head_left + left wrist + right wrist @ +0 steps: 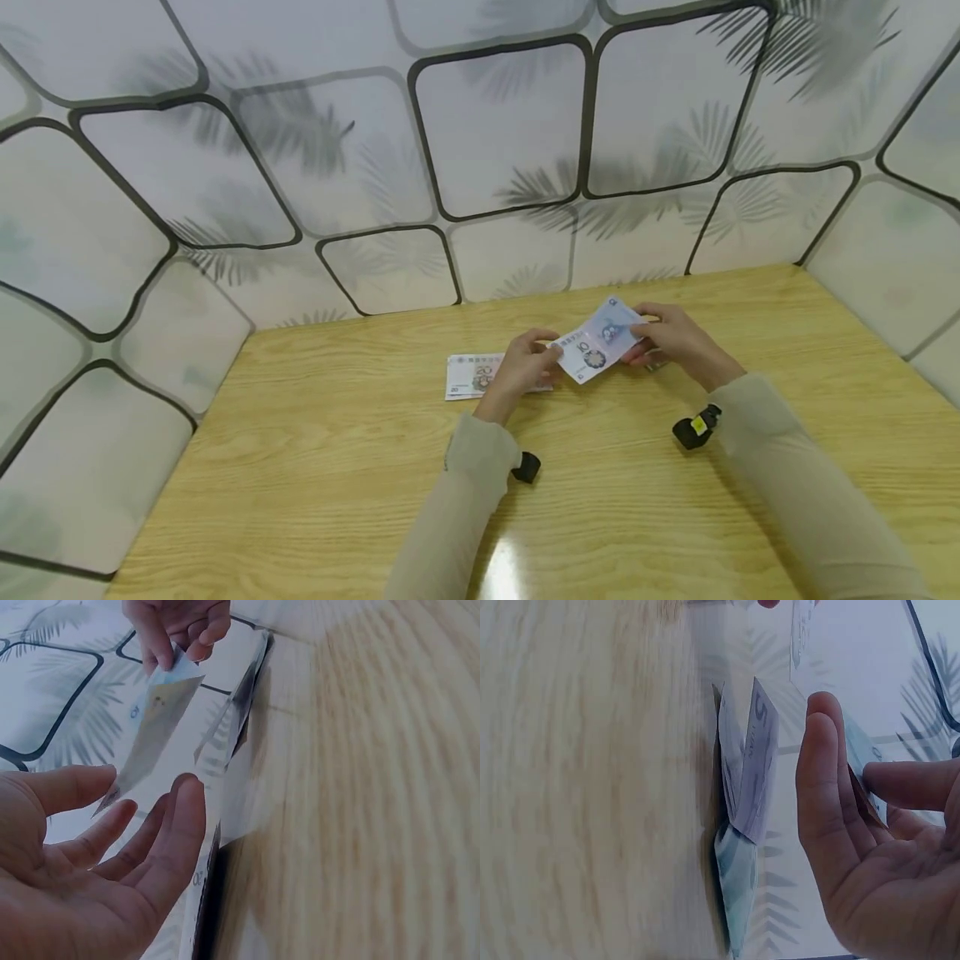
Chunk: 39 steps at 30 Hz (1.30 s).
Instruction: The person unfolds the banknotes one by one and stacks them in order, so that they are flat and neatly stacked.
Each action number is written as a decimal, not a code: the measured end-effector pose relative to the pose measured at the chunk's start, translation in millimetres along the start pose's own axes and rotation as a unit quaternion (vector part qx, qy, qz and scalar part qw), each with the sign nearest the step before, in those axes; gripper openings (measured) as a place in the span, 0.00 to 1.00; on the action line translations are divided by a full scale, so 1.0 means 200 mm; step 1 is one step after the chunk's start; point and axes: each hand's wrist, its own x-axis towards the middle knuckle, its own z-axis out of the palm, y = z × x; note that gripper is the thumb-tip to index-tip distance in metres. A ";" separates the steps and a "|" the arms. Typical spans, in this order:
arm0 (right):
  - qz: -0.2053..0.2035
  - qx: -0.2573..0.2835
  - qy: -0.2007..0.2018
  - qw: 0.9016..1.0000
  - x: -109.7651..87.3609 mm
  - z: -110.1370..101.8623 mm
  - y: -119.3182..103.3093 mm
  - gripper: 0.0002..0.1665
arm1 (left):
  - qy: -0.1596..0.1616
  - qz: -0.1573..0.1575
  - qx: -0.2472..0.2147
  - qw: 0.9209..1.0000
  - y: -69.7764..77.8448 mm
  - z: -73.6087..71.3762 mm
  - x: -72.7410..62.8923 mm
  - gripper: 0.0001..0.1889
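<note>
L hand [523, 367] pinches end of 10 note [597, 340], R hand [670, 340] pinches opp. end, note pile [462, 377], 20 atop, on counter [315, 467].

From the head I look forward and down at the table [315, 467]; my wrist views, sideways and close, share the held banknote [599, 340].

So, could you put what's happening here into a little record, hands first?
Left hand: pinches one end of a banknote
Right hand: pinches the banknote's other end
Partly behind left hand: stacked notes, top one marked 20
Near right hand: more notes, one marked 5
Surface: wooden table
Backdrop: leaf pattern
</note>
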 end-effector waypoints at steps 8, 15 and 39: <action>-0.013 0.072 0.022 0.997 0.00 0.01 0.02 0.29 | -0.019 -0.011 -0.036 0.999 -0.02 -0.01 0.00 0.23; -0.028 0.111 0.019 0.993 0.00 0.01 0.02 0.29 | -0.014 0.006 -0.041 0.999 -0.02 -0.02 0.00 0.20; -0.050 0.089 0.027 0.994 0.02 0.04 0.02 0.25 | 0.121 0.062 -0.027 0.990 -0.01 -0.09 0.01 0.20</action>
